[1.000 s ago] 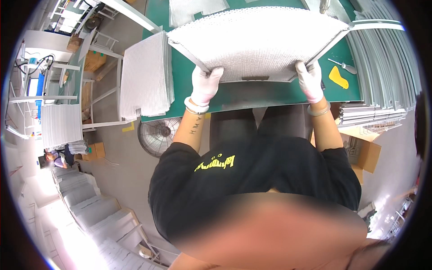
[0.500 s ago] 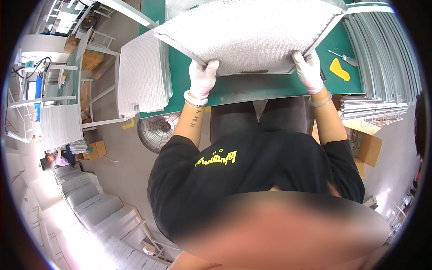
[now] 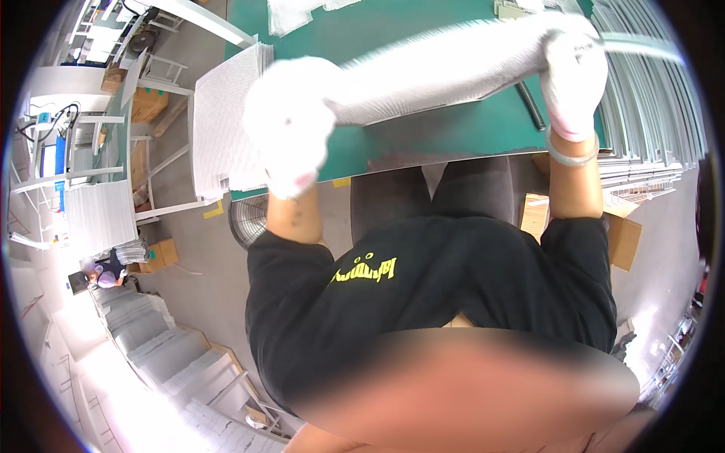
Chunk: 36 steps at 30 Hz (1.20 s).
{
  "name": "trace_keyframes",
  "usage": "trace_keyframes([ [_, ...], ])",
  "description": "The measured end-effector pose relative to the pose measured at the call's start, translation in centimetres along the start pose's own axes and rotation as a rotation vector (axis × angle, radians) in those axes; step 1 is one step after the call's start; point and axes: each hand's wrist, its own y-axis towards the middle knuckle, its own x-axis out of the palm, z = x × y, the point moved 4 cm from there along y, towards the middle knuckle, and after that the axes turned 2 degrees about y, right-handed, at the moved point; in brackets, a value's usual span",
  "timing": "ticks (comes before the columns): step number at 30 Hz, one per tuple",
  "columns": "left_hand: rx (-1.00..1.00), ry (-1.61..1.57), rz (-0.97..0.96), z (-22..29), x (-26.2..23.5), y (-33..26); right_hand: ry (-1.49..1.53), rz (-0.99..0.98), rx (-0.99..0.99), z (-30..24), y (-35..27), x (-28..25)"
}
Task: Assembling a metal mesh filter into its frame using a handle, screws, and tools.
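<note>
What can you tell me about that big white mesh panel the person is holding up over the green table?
The mesh panel is a wide, flat, whitish sheet with a fine grid texture, like metal mesh in a thin frame. It is blurred by motion and tilted, seen nearly edge-on, raised above the green table and not lying on it. The gloved left hand grips its left end and the gloved right hand its right end. Nothing else visibly touches it.
</note>
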Motion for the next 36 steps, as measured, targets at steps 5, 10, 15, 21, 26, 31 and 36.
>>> trace_keyframes([
  [5, 0.200, -0.479, -0.403, 1.5, 1.7, -5.9, 0.631, -0.072, -0.023, -4.1, -5.2, -3.4],
  [10, -0.031, -0.697, -1.122, -2.1, 3.8, -6.8, 0.857, -0.073, -0.197, -4.0, -10.9, -3.9],
  [15, -0.436, 0.093, -1.006, -11.4, 3.0, -11.0, 0.939, -0.353, -0.235, -5.6, -10.1, -3.0],
  [21, -0.392, 0.226, -1.232, -12.5, 4.9, -9.8, 0.985, -0.288, -0.322, -4.6, -11.5, -4.0],
  [26, -0.311, 0.270, -1.237, -12.0, 7.0, -8.6, 0.840, 0.141, -0.046, -5.7, -14.0, -3.2],
  [31, -0.278, 0.278, -1.175, -12.1, 6.8, -8.3, 0.724, 0.321, 0.028, -6.4, -13.6, -3.5],
  [36, -0.369, -0.872, -0.861, -2.4, 2.0, -3.1, 0.720, -0.295, -0.195, -4.3, -7.4, -4.2],
])
